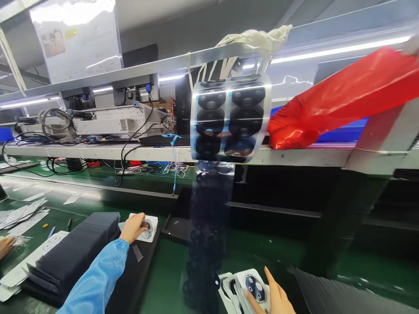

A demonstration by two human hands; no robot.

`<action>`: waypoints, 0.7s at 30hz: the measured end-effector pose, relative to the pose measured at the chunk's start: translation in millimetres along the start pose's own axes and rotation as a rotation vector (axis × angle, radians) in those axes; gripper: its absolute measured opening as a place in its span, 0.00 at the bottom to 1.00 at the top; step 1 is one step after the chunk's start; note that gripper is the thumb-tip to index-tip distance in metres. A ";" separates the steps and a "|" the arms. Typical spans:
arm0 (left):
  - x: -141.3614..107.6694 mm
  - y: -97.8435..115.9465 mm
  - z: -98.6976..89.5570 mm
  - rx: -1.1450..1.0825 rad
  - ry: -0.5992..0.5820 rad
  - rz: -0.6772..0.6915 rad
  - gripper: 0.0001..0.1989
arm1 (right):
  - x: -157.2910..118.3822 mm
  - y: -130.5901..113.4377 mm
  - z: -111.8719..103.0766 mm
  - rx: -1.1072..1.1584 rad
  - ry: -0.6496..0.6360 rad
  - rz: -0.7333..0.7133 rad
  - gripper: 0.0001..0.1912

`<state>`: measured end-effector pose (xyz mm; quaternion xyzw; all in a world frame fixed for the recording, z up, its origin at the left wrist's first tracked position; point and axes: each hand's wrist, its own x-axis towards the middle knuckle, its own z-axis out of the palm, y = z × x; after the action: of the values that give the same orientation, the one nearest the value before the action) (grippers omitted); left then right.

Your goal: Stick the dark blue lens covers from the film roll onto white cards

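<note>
My left hand, in a blue sleeve, is closed at a white phone back cover with a round grey camera area. Its fingertips touch that round part, and the cover lies at the far end of a dark mat. At the bottom, my right hand grips another white phone back cover with a dark camera plate. The thumb is in front and the index finger past the right edge. Further white covers lie beside and under it. The lower part of this hand is cut off by the frame.
A roll of black camera-shaped stickers hangs from the rack, its strip trailing down before the bench. Dark sleeves are stacked left; more dark sheets lie right. A red bag hangs right. Another person's hand shows far left.
</note>
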<state>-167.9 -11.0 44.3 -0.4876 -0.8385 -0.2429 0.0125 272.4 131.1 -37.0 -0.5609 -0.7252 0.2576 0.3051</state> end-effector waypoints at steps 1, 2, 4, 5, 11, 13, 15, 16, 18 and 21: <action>-3.6 3.0 -2.6 -0.040 0.046 -0.019 0.07 | -2.2 -5.5 -2.6 0.020 0.030 -0.009 0.47; -7.9 7.6 -4.8 -0.086 0.090 -0.035 0.05 | -4.9 -11.7 -4.9 0.051 0.058 -0.018 0.46; -18.7 22.0 -7.7 -0.197 0.171 -0.053 0.07 | -12.1 -25.5 -7.9 0.164 0.101 -0.056 0.40; -25.2 32.0 -8.3 -0.251 0.209 -0.052 0.10 | -16.7 -32.7 -8.0 0.242 0.105 -0.079 0.37; -76.2 106.8 7.0 -1.142 0.018 -0.190 0.23 | -49.6 -56.6 11.1 0.681 -0.198 -0.135 0.21; -91.1 121.4 21.7 -1.278 -0.154 -0.233 0.21 | -56.8 -53.9 21.0 0.720 -0.325 -0.120 0.23; -101.6 126.6 39.1 -1.323 -0.275 -0.281 0.19 | -59.6 -48.8 29.3 0.699 -0.456 -0.073 0.28; -105.1 126.6 47.8 -1.347 -0.316 -0.312 0.19 | -59.3 -46.5 32.4 0.676 -0.539 -0.040 0.30; -109.6 124.3 63.1 -1.401 -0.386 -0.364 0.18 | -55.9 -43.3 35.9 0.625 -0.728 0.037 0.33; -114.5 122.1 79.4 -1.476 -0.558 -0.435 0.18 | -47.5 -43.1 36.2 0.612 -0.878 0.099 0.31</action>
<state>9.9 -21.0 -7.0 -0.2393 -0.5106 -0.5992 -0.5683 226.5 73.6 -38.1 -0.3192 -0.6491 0.6816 0.1104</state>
